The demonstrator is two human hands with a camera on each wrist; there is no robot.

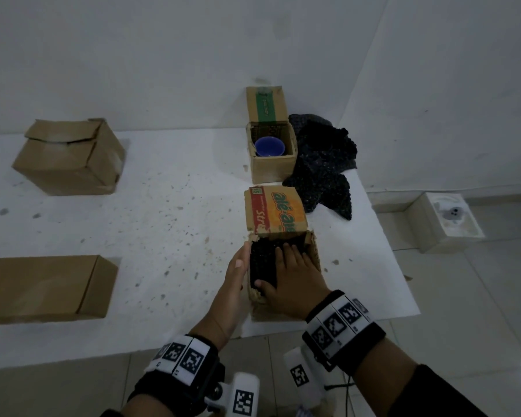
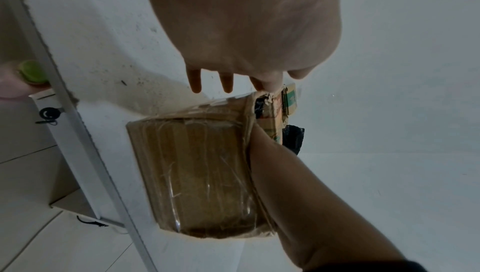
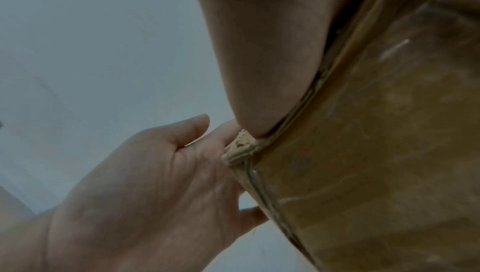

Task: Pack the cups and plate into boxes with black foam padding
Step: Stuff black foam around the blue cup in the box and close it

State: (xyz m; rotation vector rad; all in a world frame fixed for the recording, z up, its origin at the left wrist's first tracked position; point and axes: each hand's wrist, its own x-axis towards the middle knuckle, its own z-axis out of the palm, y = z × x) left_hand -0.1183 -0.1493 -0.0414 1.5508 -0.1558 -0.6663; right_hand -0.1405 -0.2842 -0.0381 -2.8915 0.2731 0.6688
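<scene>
The near cardboard box point(image 1: 312, 251) stands open on the table, its orange printed flap point(image 1: 275, 212) raised at the back. Black foam padding point(image 1: 262, 263) fills its top. My right hand point(image 1: 292, 266) lies flat on the foam with fingers spread, and hides what is under it. My left hand point(image 1: 238, 266) rests with straight fingers against the box's left side; in the left wrist view its fingertips point(image 2: 196, 85) reach the box point(image 2: 202, 169) corner. Farther back, a blue cup point(image 1: 269, 146) sits in a second open box point(image 1: 271, 170).
A loose pile of black foam point(image 1: 322, 164) lies right of the far box. Two closed brown boxes point(image 1: 69, 158) point(image 1: 45, 287) stand on the left of the white table point(image 1: 163, 221). The table's right edge runs close to the near box, with tiled floor beyond.
</scene>
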